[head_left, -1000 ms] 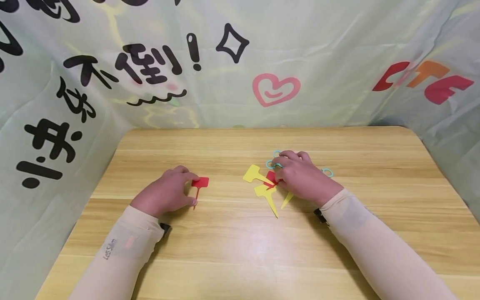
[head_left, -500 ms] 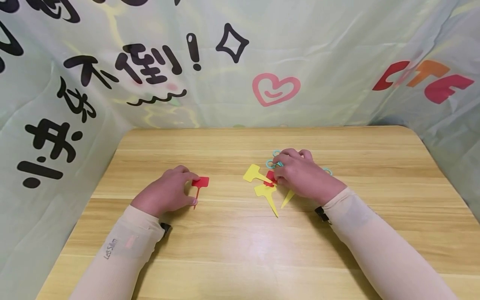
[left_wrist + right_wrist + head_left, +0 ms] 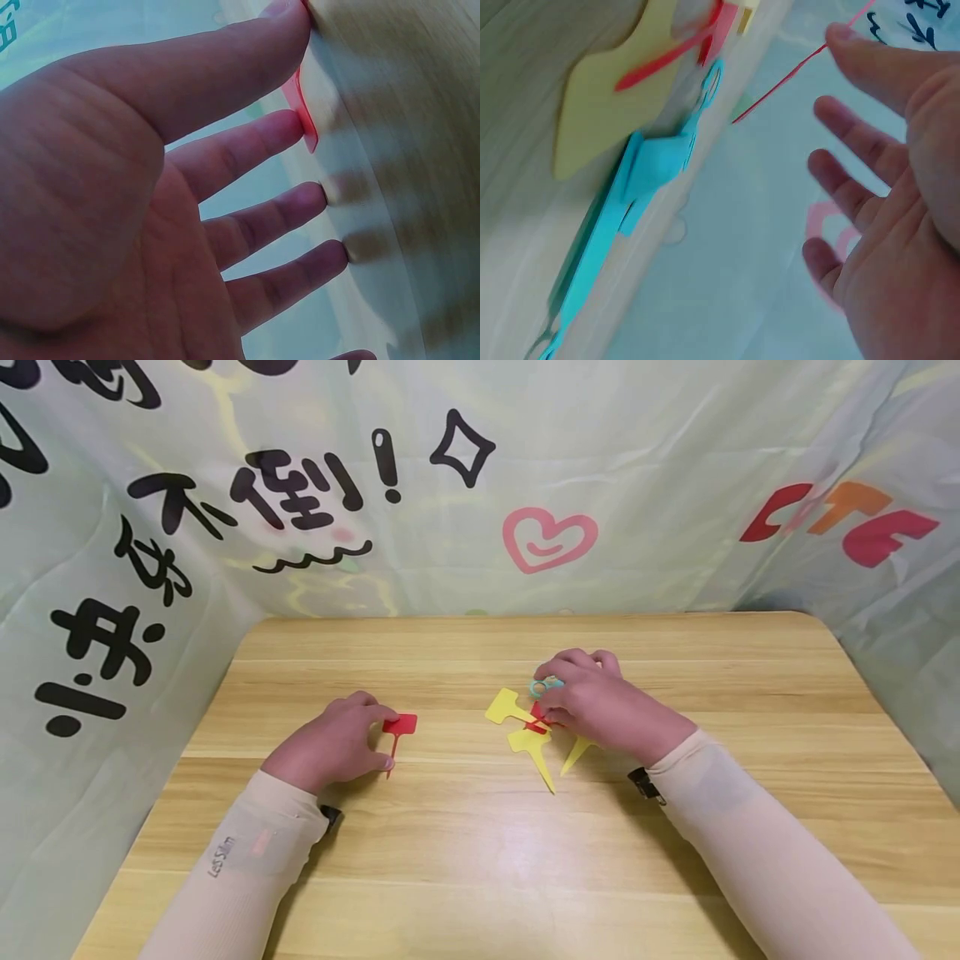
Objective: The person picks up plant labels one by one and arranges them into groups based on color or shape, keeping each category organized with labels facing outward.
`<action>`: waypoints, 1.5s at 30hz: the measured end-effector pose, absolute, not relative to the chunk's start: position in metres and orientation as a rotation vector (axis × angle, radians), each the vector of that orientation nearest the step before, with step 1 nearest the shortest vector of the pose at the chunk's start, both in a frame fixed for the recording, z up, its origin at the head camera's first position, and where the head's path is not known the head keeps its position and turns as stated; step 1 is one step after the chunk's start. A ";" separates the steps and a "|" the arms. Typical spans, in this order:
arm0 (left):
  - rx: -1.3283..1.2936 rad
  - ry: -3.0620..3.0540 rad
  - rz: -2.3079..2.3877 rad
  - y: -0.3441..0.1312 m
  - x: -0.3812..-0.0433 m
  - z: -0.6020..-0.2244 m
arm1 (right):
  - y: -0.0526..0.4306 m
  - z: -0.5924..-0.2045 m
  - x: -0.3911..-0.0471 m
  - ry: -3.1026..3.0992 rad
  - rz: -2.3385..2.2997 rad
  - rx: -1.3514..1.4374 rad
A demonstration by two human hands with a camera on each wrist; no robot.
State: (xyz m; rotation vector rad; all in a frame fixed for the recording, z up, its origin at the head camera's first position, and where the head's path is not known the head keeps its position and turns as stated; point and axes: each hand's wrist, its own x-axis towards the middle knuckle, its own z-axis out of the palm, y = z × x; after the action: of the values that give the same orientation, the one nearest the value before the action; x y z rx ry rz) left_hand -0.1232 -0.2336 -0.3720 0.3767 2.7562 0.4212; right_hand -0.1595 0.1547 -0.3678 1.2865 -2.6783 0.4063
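My left hand (image 3: 333,739) rests at a small red T-shaped plant label (image 3: 401,724) on the table. Its index finger is at the broad head and its thumb by the thin stem, with the other fingers spread. Over a loose pile to the right, my right hand (image 3: 603,702) pinches a thin red label (image 3: 792,73), seen edge-on in the right wrist view. Below it lie another red label (image 3: 718,37), several yellow T-shaped labels (image 3: 530,742) and a turquoise plastic piece (image 3: 658,161) with ring-shaped ends. The right hand covers part of this pile in the head view.
The wood-grain table (image 3: 465,860) has rounded far corners. A pale printed cloth (image 3: 660,485) hangs behind it and along both sides. Long sleeves (image 3: 750,843) and small black wrist devices (image 3: 647,785) are on both arms.
My right hand has shifted slightly toward the far side of the table, covering more of the turquoise rings. My left hand and its red label stay in place.
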 end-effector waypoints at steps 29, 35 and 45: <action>0.354 2.751 0.405 -0.235 -0.126 -0.375 | 0.044 -0.388 -0.150 -2.218 -0.270 1.765; 0.366 2.755 0.399 -0.235 -0.125 -0.375 | 0.031 -0.387 -0.152 -2.200 -0.288 1.762; 0.388 2.762 0.401 -0.236 -0.125 -0.376 | 0.018 -0.387 -0.155 -2.212 -0.350 1.767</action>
State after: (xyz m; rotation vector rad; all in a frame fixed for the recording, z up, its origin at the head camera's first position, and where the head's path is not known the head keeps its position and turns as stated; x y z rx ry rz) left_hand -0.1245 -0.2361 -0.3764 0.3877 2.7618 0.4006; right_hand -0.1549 0.0178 -0.3868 1.7672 -2.2117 -0.3499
